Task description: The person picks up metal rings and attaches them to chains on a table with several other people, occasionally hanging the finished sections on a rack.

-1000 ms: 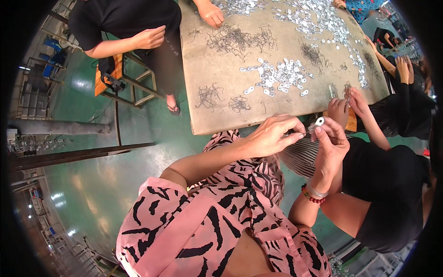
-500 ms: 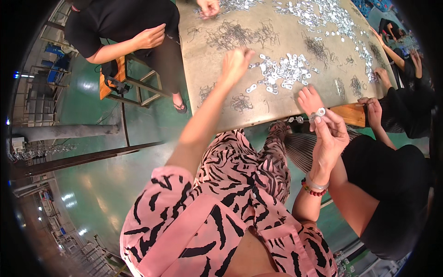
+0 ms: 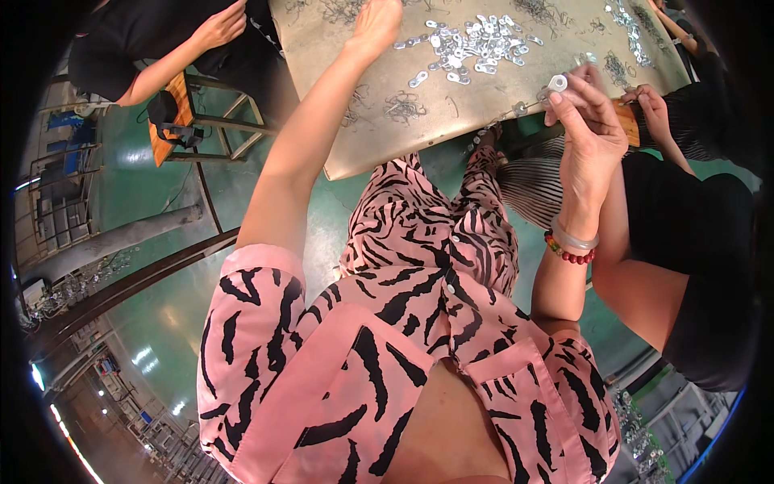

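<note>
- The left hand is now reaching far out over the table, while a second ago it was working right beside the other hand.
- That change is leaving the right hand alone with the work in hand: it is pinching a pale tab with a round hole between thumb and forefinger, just off the table's near edge.
- A thin chain of small links is trailing leftward from near the right fingers and hanging down past that edge; whether it is joining the tab is too small to tell.
- The left fingers are running out of view at the top, so I cannot tell whether they are closing on anything; they are nearing a pile of wire bits.
- No box or tray is showing near the hands; the table itself is holding everything in loose heaps.
- A heap of metal tabs is lying right of the left hand, and a smaller wire tangle is lying nearer the edge.
- Another person's hand is blurring behind the right hand.
</note>
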{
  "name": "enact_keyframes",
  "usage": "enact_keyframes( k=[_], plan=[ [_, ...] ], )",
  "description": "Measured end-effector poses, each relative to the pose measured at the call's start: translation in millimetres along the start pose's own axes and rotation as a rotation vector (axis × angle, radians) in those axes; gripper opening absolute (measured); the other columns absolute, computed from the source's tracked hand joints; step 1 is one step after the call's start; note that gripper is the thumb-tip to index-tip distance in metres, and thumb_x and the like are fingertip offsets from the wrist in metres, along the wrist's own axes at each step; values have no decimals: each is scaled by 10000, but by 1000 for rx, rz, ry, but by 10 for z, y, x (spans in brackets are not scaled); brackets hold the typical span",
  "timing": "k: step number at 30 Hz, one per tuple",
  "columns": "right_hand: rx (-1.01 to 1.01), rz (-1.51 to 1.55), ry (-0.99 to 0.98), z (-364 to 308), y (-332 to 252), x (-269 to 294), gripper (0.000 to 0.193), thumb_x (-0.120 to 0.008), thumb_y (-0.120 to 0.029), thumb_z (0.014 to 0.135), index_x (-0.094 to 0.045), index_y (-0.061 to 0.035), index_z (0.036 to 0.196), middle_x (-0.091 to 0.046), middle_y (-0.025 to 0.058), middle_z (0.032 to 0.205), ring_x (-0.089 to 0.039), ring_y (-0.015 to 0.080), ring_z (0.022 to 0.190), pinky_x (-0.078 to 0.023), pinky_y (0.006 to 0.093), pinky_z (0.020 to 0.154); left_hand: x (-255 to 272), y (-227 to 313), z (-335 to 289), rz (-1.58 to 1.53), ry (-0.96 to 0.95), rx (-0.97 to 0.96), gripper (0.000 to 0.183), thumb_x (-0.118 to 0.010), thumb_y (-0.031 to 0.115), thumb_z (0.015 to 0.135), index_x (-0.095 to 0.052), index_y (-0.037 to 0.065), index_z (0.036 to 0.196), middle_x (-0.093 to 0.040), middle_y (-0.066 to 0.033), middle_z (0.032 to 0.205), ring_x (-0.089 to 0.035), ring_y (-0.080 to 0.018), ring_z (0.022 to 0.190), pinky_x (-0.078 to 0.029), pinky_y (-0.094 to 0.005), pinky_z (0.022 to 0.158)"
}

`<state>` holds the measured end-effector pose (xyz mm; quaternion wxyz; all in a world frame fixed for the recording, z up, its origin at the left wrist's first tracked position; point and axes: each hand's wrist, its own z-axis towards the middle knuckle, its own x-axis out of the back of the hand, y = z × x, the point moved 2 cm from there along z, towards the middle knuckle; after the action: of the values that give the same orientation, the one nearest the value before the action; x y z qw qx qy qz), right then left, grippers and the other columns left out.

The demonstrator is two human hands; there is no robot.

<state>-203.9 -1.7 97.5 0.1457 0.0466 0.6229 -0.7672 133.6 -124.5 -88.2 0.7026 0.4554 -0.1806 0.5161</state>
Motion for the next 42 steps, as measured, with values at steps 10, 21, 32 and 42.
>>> enact_keyframes(
  k=[10,21,32,42],
  plan=[
    [-109,-186,43,-113,235,85,251,-674,44,729,-642,20,977,-634,45,817,-571,72,728,-461,183,673,1345,2333,-519,-1070,-503,193,219,-611,183,824,-627,-4,936,-636,-61,859,-593,-126,777,-469,-282,749],
    [171,-558,28,-329,244,13,234,-653,64,694,-667,-6,917,-624,51,763,-524,91,658,-437,218,618,1162,2502,-920,-1375,-524,463,196,-568,160,869,-567,-8,970,-606,-53,937,-535,-101,894,-416,-253,839],
    [51,-477,-7,184,830,356,227,-597,-16,784,-618,23,1006,-636,94,851,-581,148,757,-463,263,707,1274,2613,-1103,-1176,-333,384,90,-503,41,888,-505,-26,948,-602,-73,861,-590,-133,846,-473,-258,753],
    [356,-1180,-184,1050,1456,458,116,-585,-26,714,-624,-5,821,-595,210,811,-563,386,785,-463,440,730,1245,2642,-1158,-1199,-447,338,46,-483,8,888,-500,-22,919,-607,-93,903,-581,-152,895,-452,-279,820]
  ],
)
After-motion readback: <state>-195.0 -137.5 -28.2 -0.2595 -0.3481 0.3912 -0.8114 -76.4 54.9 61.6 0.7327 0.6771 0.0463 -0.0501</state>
